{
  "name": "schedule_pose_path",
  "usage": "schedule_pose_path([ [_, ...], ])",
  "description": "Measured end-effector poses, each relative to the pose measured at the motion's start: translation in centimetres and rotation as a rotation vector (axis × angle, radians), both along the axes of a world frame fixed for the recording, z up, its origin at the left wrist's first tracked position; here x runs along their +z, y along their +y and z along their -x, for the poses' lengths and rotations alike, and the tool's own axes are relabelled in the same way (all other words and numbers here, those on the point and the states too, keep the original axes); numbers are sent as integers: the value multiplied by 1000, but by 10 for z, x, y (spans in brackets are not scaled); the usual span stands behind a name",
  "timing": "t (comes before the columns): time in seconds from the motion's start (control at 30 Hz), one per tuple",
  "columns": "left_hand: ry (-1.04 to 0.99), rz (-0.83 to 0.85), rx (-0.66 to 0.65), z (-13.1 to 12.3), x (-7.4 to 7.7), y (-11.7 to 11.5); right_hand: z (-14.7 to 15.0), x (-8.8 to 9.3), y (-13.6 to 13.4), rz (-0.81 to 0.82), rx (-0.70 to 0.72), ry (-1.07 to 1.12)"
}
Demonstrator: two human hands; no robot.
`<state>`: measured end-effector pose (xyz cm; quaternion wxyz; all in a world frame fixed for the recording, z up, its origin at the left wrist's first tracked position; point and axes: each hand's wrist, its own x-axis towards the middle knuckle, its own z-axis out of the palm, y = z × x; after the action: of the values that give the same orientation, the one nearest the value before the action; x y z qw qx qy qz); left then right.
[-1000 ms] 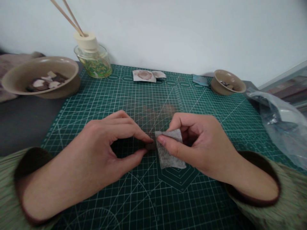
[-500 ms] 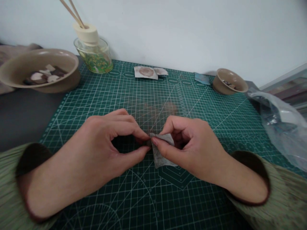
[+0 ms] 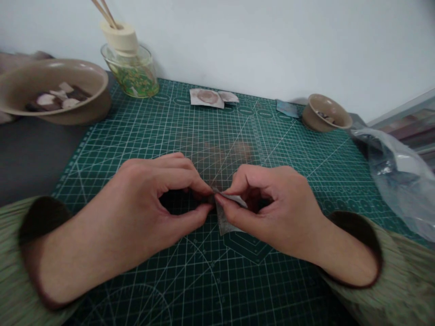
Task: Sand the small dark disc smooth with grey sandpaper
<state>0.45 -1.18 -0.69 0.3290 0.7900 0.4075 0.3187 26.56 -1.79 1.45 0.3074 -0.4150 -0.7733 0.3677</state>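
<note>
My left hand and my right hand meet fingertip to fingertip over the middle of a green cutting mat. Between thumb and forefinger, my right hand pinches a small grey fabric pouch, most of it hidden under the fingers. A small dark piece at the pouch's edge is pinched by my left hand; it is almost wholly covered, so I cannot make out what it is. Both wrists rest low on the mat.
A large tan bowl of dark and pale pieces stands at the far left. A glass reed diffuser sits behind it. More pouches lie at the mat's back edge. A small tan bowl and a plastic bag are at right.
The two hands have drawn closer together. The grey pouch has turned more edge-on and is now more covered by my right fingers.
</note>
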Motion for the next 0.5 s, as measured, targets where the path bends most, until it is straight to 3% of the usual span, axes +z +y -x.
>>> schedule_pose_path([
  [0.17,7,-16,-7,-1,-3,-1,1,-2,-1,-68,-1,-35],
  [0.5,-2,-1,-13,-4,5,2,-1,-3,-1,-112,4,-64],
])
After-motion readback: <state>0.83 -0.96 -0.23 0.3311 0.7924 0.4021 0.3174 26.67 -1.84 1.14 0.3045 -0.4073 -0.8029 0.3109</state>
